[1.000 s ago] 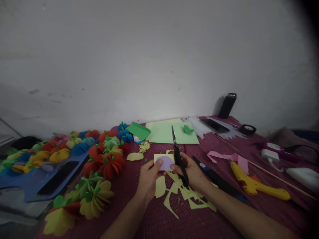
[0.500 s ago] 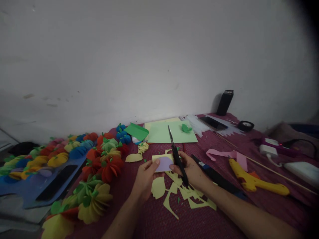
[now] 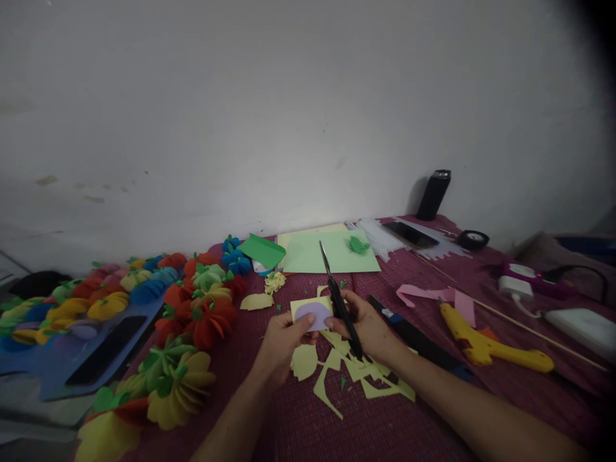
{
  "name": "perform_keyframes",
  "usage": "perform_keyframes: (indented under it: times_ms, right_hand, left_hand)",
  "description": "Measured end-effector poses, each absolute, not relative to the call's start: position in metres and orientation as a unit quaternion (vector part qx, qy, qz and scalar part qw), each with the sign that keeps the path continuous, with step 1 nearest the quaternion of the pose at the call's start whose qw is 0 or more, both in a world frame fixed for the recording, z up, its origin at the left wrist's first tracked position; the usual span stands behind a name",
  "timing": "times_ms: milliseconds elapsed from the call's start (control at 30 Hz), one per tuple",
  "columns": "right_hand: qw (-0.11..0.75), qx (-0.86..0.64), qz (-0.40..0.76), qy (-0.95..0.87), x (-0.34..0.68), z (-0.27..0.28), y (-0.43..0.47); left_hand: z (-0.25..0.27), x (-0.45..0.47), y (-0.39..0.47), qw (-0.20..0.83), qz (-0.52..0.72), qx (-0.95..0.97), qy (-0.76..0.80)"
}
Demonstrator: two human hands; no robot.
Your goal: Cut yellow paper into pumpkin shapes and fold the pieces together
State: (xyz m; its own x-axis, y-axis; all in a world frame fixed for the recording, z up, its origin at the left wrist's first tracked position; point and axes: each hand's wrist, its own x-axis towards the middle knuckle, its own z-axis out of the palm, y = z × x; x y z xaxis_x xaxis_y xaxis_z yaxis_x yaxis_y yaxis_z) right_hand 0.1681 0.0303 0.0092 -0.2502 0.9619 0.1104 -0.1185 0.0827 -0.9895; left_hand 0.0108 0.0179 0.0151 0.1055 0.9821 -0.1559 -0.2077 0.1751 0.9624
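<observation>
My left hand (image 3: 283,340) pinches a pale yellow paper piece (image 3: 297,306) with a smaller purple rounded paper shape (image 3: 315,312) lying on it, thumb on top. Black-handled scissors (image 3: 342,317) are in my right hand (image 3: 369,328), blades pointing up and away from the paper. The right thumb and fingertips also touch the paper's right edge. Below the hands lie yellow paper scraps (image 3: 327,391) and a cut yellow rounded piece (image 3: 304,361). Whether the yellow paper is one sheet or several is hard to tell.
Colourful paper pumpkins (image 3: 206,308) crowd the left side, some near a dark phone (image 3: 106,350). Green sheets (image 3: 312,253) lie at the back. On the right are a yellow glue gun (image 3: 495,346), pink paper strip (image 3: 428,292), another phone (image 3: 411,234) and a black bottle (image 3: 434,196).
My left thumb has shifted right onto the purple shape, which sits slightly farther left on the yellow paper. The scissors remain in my right hand. The view has shifted slightly.
</observation>
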Motion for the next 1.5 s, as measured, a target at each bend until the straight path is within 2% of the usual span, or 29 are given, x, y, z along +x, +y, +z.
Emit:
perform_keyframes:
  times_ms: [233, 433, 633, 933, 1267, 1500]
  right_hand:
    - [0.485, -0.358, 0.576, -0.553, 0.168, 0.008, 0.030]
    - [0.525, -0.405, 0.550, -0.507, 0.171, 0.016, 0.027]
    - [0.503, -0.380, 0.553, -0.545, 0.170, 0.012, 0.022]
    - [0.538, -0.404, 0.519, -0.527, 0.164, 0.025, 0.022]
    - [0.513, -0.409, 0.531, -0.536, 0.164, 0.022, 0.024]
    - [0.526, -0.383, 0.528, -0.546, 0.167, 0.016, 0.026]
  left_hand:
    - [0.010, 0.009, 0.019, 0.593, 0.467, 0.449, 0.478]
    - [0.015, 0.009, 0.022, 0.583, 0.576, 0.350, 0.454]
    - [0.019, 0.004, 0.024, 0.558, 0.645, 0.283, 0.438]
    - [0.010, 0.025, 0.013, 0.561, 0.587, 0.376, 0.447]
    - [0.014, 0.026, 0.011, 0.642, 0.558, 0.341, 0.401]
    - [0.012, 0.025, 0.012, 0.639, 0.552, 0.349, 0.407]
